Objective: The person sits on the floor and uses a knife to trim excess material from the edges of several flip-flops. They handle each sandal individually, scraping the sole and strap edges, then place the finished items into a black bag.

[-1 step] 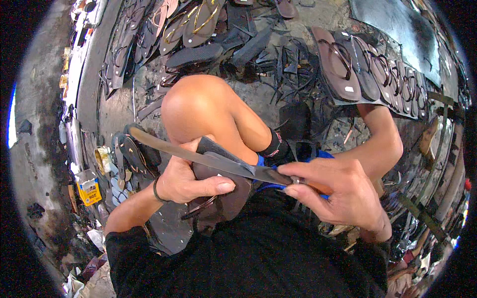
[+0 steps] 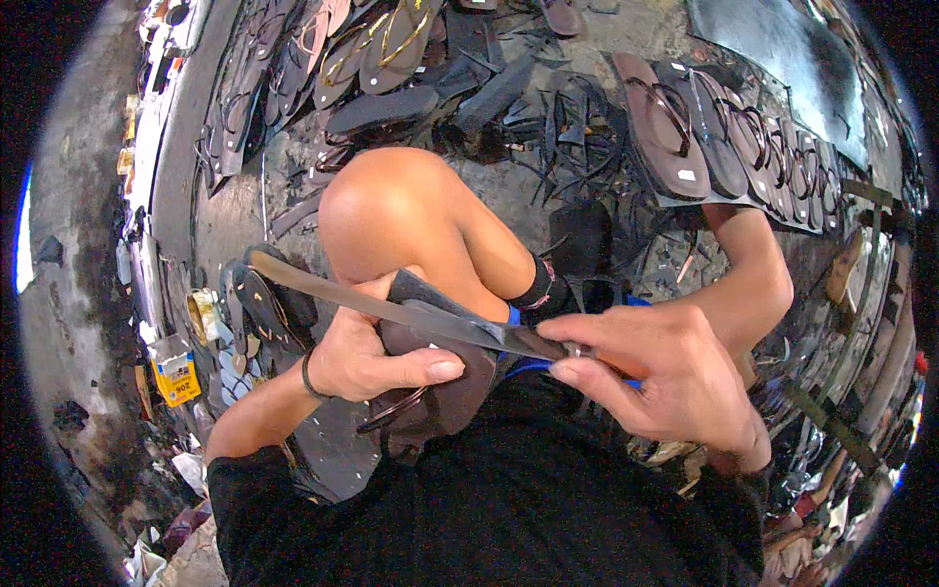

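Observation:
My left hand (image 2: 370,357) is closed around a dark brown flip-flop (image 2: 458,383), its thumb lying flat across the top of the sole. The flip-flop rests in my lap, with part of its strap showing below the thumb. My right hand (image 2: 670,370) pinches a long-bladed knife (image 2: 323,287) near the base of its blade. A bit of brown handle shows under the right fingers. The blade crosses over the flip-flop, and a dark flap of the sole's edge stands up behind it. From my right fingers, the blade runs up and left to its rounded tip.
Beyond my bent knee lie dark rubber offcuts (image 2: 577,127). A row of brown flip-flops (image 2: 670,147) stands at the far right, beside a dark sheet (image 2: 787,64). More sandals (image 2: 396,49) sit at the far left. A yellow box (image 2: 174,374) is at left.
The knife and my right hand have shifted slightly to the left along the blade's line. My left hand and the flip-flop look almost unmoved.

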`<act>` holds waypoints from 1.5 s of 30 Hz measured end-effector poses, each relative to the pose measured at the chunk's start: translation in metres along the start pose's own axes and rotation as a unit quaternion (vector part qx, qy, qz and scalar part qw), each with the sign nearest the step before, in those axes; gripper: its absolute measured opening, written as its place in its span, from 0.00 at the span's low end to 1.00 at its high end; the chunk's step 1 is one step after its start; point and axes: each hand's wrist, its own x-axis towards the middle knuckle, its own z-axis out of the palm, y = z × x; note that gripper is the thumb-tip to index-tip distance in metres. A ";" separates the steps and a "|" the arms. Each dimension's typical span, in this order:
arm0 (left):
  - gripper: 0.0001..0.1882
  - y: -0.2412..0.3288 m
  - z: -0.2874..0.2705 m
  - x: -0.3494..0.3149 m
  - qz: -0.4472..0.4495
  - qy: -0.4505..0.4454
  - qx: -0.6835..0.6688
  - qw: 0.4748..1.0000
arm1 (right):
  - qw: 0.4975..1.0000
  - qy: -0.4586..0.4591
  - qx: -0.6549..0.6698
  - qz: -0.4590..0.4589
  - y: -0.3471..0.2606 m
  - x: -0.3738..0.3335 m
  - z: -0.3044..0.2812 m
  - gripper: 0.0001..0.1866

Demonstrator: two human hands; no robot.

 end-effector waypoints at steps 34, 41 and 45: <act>0.21 -0.095 0.066 0.056 0.043 0.219 -0.474 0.852 | 0.949 0.285 0.003 0.137 0.055 -0.100 0.090 0.15; 0.23 -0.116 0.062 0.022 0.029 0.202 -0.358 0.911 | 0.959 0.229 0.074 0.148 0.055 -0.040 0.109 0.15; 0.30 -0.114 0.062 0.001 0.023 0.215 -0.245 0.945 | 0.948 0.232 0.187 0.114 0.084 0.001 0.122 0.18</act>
